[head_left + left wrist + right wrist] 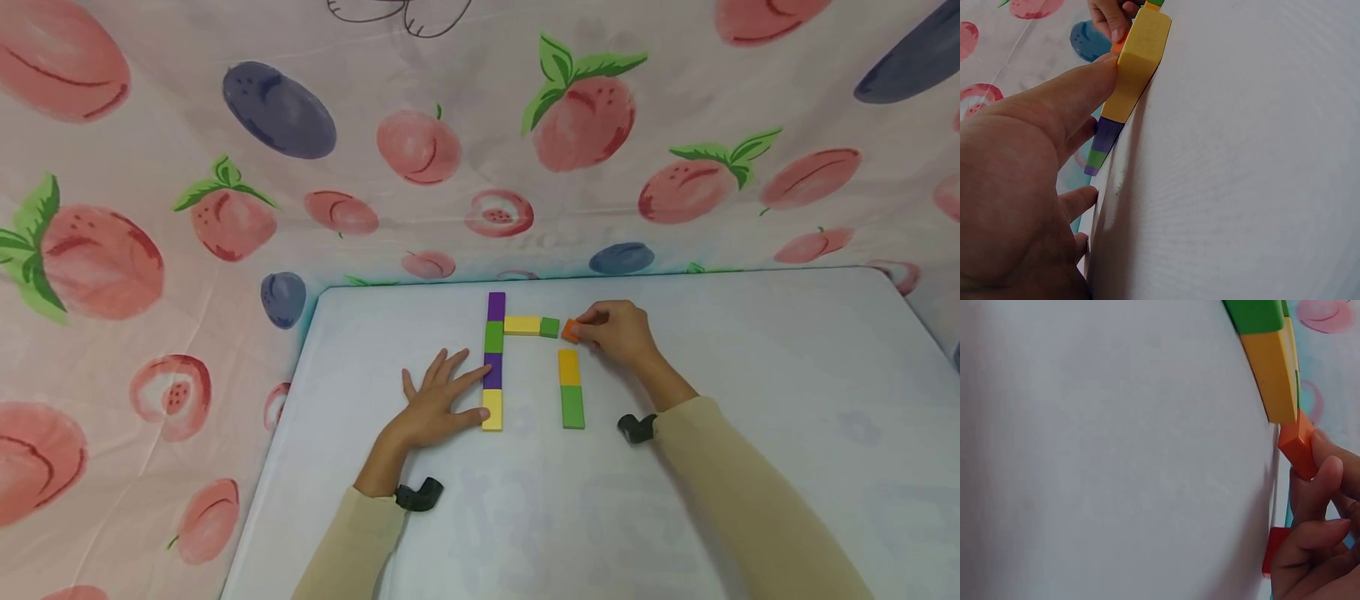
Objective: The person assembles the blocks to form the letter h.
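A small orange block is pinched between the thumb and fingers of my right hand, tilted, just right of a small green block. My left hand lies with spread fingers against a column of blocks. Its thumb touches the lower yellow block and its index finger the lower purple block. Above these come a green block and a purple block. A flat yellow block runs from the column to the small green one.
Below the orange block stand an amber block and a longer green block, end to end. A red block shows beside my right hand in the right wrist view. The white table ends at a fruit-print cloth.
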`<control>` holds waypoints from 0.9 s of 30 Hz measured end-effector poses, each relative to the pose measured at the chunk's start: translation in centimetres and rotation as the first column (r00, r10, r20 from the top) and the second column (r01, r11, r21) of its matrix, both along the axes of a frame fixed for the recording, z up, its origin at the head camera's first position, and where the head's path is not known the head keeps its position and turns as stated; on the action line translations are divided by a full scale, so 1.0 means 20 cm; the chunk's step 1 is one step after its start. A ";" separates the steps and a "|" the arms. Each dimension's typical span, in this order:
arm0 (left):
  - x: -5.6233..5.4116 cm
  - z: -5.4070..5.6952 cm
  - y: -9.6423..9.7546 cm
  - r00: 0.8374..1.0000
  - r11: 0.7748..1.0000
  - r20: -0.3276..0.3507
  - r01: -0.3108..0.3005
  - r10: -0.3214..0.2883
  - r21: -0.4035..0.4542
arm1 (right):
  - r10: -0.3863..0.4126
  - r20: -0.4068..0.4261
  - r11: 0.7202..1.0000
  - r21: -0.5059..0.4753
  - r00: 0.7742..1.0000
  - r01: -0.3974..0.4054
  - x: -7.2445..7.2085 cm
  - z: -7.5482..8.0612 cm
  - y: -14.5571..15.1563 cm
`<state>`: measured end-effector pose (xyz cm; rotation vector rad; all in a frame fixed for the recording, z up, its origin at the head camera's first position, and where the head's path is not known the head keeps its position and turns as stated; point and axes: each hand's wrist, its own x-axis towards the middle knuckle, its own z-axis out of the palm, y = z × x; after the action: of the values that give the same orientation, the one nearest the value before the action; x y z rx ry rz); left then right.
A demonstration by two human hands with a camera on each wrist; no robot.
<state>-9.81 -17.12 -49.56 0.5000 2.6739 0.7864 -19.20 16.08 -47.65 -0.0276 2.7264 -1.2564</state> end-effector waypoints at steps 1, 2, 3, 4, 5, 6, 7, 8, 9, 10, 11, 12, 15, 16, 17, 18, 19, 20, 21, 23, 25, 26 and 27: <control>0.00 0.00 0.00 1.000 1.000 0.001 0.000 0.000 0.001 | -0.003 0.014 1.000 -0.002 1.000 0.003 0.00 0.00 0.00; 0.00 0.00 0.00 1.000 1.000 0.001 -0.001 0.001 0.000 | -0.004 0.026 1.000 -0.006 1.000 0.004 0.00 0.00 0.00; 0.00 0.00 0.00 1.000 1.000 0.002 -0.001 0.001 -0.002 | -0.005 0.035 1.000 -0.004 0.999 0.005 0.00 0.00 -0.01; 0.00 0.00 0.00 1.000 1.000 0.004 -0.001 0.001 -0.004 | -0.005 0.042 1.000 -0.004 0.999 0.005 0.00 -0.01 -0.01; 0.00 0.00 0.00 1.000 1.000 0.004 0.000 0.000 -0.005 | -0.005 0.044 1.000 0.000 0.999 0.005 0.00 -0.01 -0.01; 0.00 0.00 0.00 1.000 1.000 0.005 0.000 0.000 -0.007 | -0.004 0.044 1.000 0.005 0.999 0.004 0.00 -0.01 -0.01; 0.00 0.00 0.00 1.000 1.000 0.006 0.000 0.000 -0.008 | -0.003 0.042 1.000 0.009 0.999 0.003 0.00 -0.01 -0.01; 0.00 0.00 0.00 1.000 1.000 0.007 0.000 0.000 -0.010 | -0.001 0.039 1.000 0.014 0.999 0.001 0.00 -0.01 -0.01; 0.00 0.00 0.00 1.000 1.000 0.006 0.001 -0.001 -0.011 | -0.001 0.035 1.000 0.020 0.999 0.001 0.00 -0.01 -0.01; 0.00 0.00 0.00 1.000 1.000 0.006 0.001 -0.001 -0.011 | 0.000 0.033 1.000 0.025 0.999 -0.001 0.00 -0.01 -0.01; 0.00 0.00 0.00 1.000 1.000 0.006 0.002 -0.002 -0.012 | 0.002 0.032 1.000 0.029 0.999 -0.003 0.00 -0.01 -0.01; 0.00 0.01 0.00 1.000 1.000 0.007 0.002 -0.002 -0.013 | 0.006 0.032 0.999 0.032 0.999 -0.007 0.00 -0.01 -0.02; 0.00 0.01 0.00 1.000 1.000 0.007 0.001 -0.001 -0.017 | 0.014 0.042 0.999 0.043 0.999 -0.016 0.00 -0.02 -0.02; 0.00 0.01 0.00 1.000 1.000 0.008 0.001 -0.001 -0.019 | 0.017 0.046 0.999 0.046 0.999 -0.019 -0.01 -0.02 -0.02; 0.00 0.01 0.00 1.000 1.000 0.008 0.000 0.000 -0.022 | 0.020 0.052 0.999 0.047 0.998 -0.022 -0.01 -0.02 -0.02; 0.00 0.01 0.00 1.000 1.000 0.008 -0.001 0.001 -0.023 | 0.022 0.057 0.998 0.049 0.998 -0.025 -0.01 -0.01 -0.02; 0.00 0.01 0.00 1.000 1.000 0.008 -0.002 0.002 -0.025 | 0.022 0.062 0.998 0.052 0.998 -0.025 -0.01 -0.01 -0.02; 0.00 0.01 0.00 1.000 1.000 0.008 -0.002 0.002 -0.026 | 0.024 0.068 0.998 0.053 0.997 -0.027 -0.01 -0.01 -0.02; 0.00 0.01 0.00 1.000 1.000 0.009 -0.003 0.003 -0.026 | 0.025 0.076 0.998 0.054 0.997 -0.029 -0.01 -0.02 -0.02; 0.00 0.01 0.00 1.000 1.000 0.010 -0.003 0.003 -0.023 | 0.029 0.095 0.998 0.057 0.995 -0.034 -0.01 -0.02 -0.02; 0.00 0.01 0.00 1.000 1.000 0.012 -0.002 0.003 -0.023 | 0.031 0.127 0.998 0.055 0.991 -0.039 -0.02 -0.02 -0.01; 0.00 0.01 0.00 1.000 1.000 0.014 -0.002 0.003 -0.023 | 0.034 0.147 0.998 0.049 0.989 -0.042 -0.03 -0.02 -0.01; 0.00 0.01 0.00 1.000 1.000 0.015 -0.002 0.003 -0.023 | 0.038 0.167 0.998 0.049 0.985 -0.047 -0.03 -0.02 -0.01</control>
<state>-9.80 -17.05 -49.34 0.4835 2.6674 0.7567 -19.78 15.96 -47.99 0.0239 2.6006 -1.1217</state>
